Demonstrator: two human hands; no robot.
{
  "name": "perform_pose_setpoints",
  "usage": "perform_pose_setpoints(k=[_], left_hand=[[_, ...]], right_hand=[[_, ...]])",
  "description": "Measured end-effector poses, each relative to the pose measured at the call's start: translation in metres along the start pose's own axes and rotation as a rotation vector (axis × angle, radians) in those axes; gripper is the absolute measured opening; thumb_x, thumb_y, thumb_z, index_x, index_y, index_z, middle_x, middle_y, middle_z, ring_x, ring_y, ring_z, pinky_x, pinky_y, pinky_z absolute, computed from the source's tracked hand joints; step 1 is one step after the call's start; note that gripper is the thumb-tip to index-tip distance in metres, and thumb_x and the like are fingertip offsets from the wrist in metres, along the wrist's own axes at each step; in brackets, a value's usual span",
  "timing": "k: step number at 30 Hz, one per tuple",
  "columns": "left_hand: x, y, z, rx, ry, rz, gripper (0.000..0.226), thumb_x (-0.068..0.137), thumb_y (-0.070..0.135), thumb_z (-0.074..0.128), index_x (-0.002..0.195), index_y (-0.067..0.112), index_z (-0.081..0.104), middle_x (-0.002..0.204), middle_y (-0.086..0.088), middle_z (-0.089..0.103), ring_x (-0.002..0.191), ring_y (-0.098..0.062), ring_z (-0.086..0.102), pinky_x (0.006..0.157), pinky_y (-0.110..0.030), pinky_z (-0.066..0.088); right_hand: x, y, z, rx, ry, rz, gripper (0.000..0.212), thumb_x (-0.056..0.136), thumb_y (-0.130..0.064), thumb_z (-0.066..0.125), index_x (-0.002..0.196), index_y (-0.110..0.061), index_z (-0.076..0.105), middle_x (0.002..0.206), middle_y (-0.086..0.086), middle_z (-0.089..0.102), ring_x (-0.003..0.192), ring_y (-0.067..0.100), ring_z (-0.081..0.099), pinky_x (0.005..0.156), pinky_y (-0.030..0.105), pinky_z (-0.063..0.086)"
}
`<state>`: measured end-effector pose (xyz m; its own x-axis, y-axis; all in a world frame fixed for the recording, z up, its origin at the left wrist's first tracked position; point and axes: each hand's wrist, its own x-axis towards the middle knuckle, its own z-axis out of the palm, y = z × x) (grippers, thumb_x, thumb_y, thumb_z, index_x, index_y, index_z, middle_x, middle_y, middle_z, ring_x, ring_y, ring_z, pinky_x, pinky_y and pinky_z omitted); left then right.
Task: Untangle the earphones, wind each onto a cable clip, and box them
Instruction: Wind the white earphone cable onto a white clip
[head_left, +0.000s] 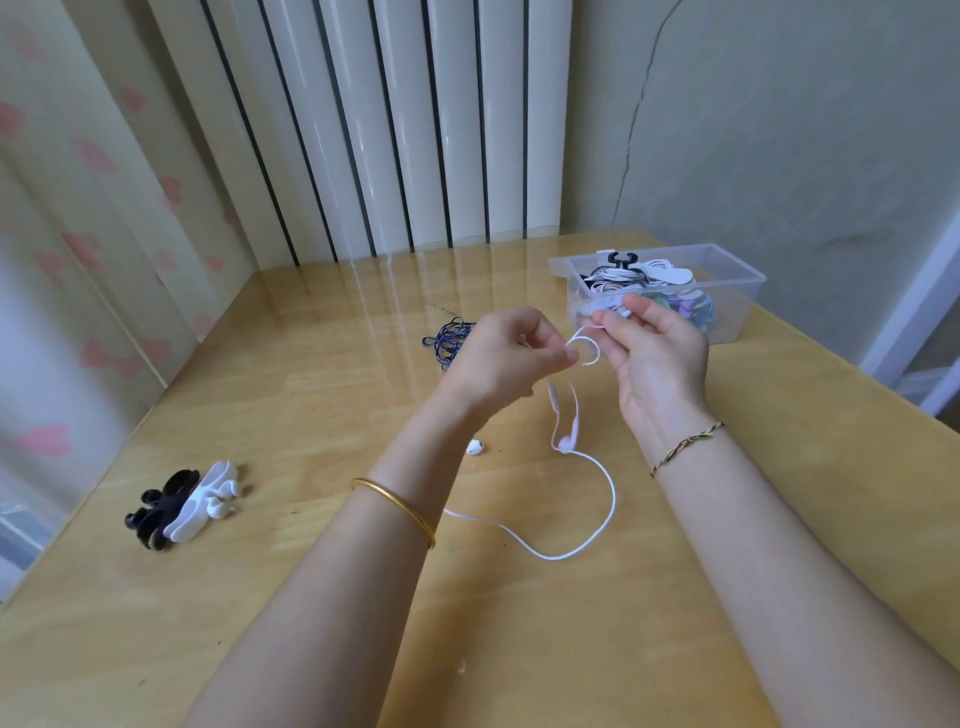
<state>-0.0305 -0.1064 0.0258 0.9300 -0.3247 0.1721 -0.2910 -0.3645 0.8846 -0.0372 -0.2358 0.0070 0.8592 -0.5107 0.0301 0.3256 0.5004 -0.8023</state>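
Note:
Both my hands hold a white earphone cable (597, 525) above the wooden table (311, 395). My left hand (506, 358) pinches a small loop of the cable. My right hand (657, 358) grips the cable's upper end near the fingertips. The rest of the cable hangs down with an earbud (565, 441) and trails in a curve over the table. A dark blue earphone tangle (449, 340) lies behind my left hand. Black and white cable clips (184, 501) sit in a pile at the left. A clear plastic box (737, 296) at the right holds wound earphones.
A small white earbud piece (475, 447) lies on the table under my left wrist. A white radiator (395, 130) and a curtain (78, 234) stand behind the table. The box sits near the table's right edge, by the wall.

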Motion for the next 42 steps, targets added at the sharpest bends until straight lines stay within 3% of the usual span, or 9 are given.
perform_pose_setpoints(k=[10,16,19,22,24,28,33,36,42], left_hand=[[0.001,0.002,-0.005,-0.244,0.012,-0.237,0.014,0.084,0.01,0.063,0.072,0.015,0.059,0.079,-0.001,0.06,0.065,-0.013,0.054,0.055,-0.022,0.045],[0.001,0.007,-0.009,-0.409,-0.037,-0.306,0.017,0.082,0.004,0.06,0.069,0.014,0.054,0.063,0.002,0.06,0.057,-0.014,0.054,0.052,-0.021,0.042],[0.001,0.006,-0.004,-0.43,0.02,-0.314,0.02,0.084,0.006,0.062,0.068,0.013,0.053,0.069,-0.001,0.061,0.055,-0.014,0.056,0.049,-0.021,0.044],[0.002,0.005,0.0,-0.434,0.079,-0.31,0.021,0.088,0.006,0.058,0.07,0.013,0.051,0.071,-0.004,0.058,0.054,-0.013,0.055,0.048,-0.021,0.046],[0.004,0.005,0.0,-0.431,0.104,-0.302,0.021,0.091,0.006,0.055,0.071,0.012,0.049,0.071,-0.004,0.056,0.053,-0.012,0.054,0.047,-0.02,0.046],[0.005,0.003,0.001,-0.419,0.144,-0.282,0.02,0.094,0.008,0.051,0.075,0.013,0.047,0.069,-0.004,0.056,0.049,-0.01,0.054,0.046,-0.02,0.046],[0.004,0.001,0.002,-0.419,0.169,-0.239,0.015,0.094,0.006,0.05,0.08,0.011,0.048,0.068,-0.006,0.059,0.05,-0.011,0.058,0.047,-0.021,0.049],[0.004,0.0,0.001,-0.395,0.207,-0.236,0.013,0.094,0.009,0.052,0.081,0.012,0.05,0.075,-0.007,0.064,0.053,-0.011,0.059,0.046,-0.018,0.048],[0.008,-0.003,-0.01,-0.384,0.41,-0.235,0.016,0.094,0.013,0.053,0.079,0.017,0.051,0.073,0.0,0.062,0.056,-0.011,0.051,0.044,-0.016,0.036]], right_hand=[[0.004,-0.004,-0.009,-0.176,-0.157,-0.008,0.022,0.083,0.017,0.057,0.092,-0.003,0.057,0.088,0.014,0.049,0.067,0.017,0.065,0.067,0.024,0.057],[0.001,-0.004,-0.007,-0.179,-0.257,0.105,0.019,0.083,0.014,0.058,0.097,0.002,0.059,0.089,0.014,0.055,0.065,0.018,0.068,0.064,0.022,0.056],[-0.005,-0.001,-0.004,-0.225,-0.288,0.117,0.007,0.091,-0.002,0.057,0.093,-0.005,0.063,0.083,0.011,0.064,0.065,0.013,0.068,0.068,0.027,0.055],[-0.008,0.0,-0.004,-0.333,-0.315,0.105,0.017,0.094,-0.025,0.056,0.09,-0.012,0.067,0.083,0.003,0.068,0.074,0.011,0.065,0.069,0.027,0.052],[-0.01,0.0,-0.005,-0.451,-0.362,0.049,0.006,0.087,-0.017,0.066,0.093,-0.016,0.064,0.085,0.0,0.067,0.077,0.01,0.062,0.067,0.025,0.049],[-0.012,0.004,-0.003,-0.514,-0.382,-0.004,0.033,0.081,0.013,0.059,0.093,-0.018,0.054,0.084,0.003,0.063,0.077,0.015,0.061,0.065,0.028,0.053],[-0.016,0.007,0.0,-0.527,-0.425,0.033,0.032,0.086,0.002,0.062,0.109,-0.016,0.05,0.09,0.003,0.059,0.077,0.016,0.062,0.078,0.043,0.055],[-0.018,0.009,0.0,-0.593,-0.448,-0.048,0.042,0.081,0.005,0.067,0.11,-0.017,0.048,0.092,0.005,0.056,0.079,0.019,0.062,0.071,0.037,0.055],[-0.004,0.003,-0.014,-0.581,-0.36,-0.032,0.046,0.083,0.019,0.052,0.113,-0.016,0.05,0.097,0.006,0.06,0.07,0.015,0.067,0.067,0.028,0.054]])
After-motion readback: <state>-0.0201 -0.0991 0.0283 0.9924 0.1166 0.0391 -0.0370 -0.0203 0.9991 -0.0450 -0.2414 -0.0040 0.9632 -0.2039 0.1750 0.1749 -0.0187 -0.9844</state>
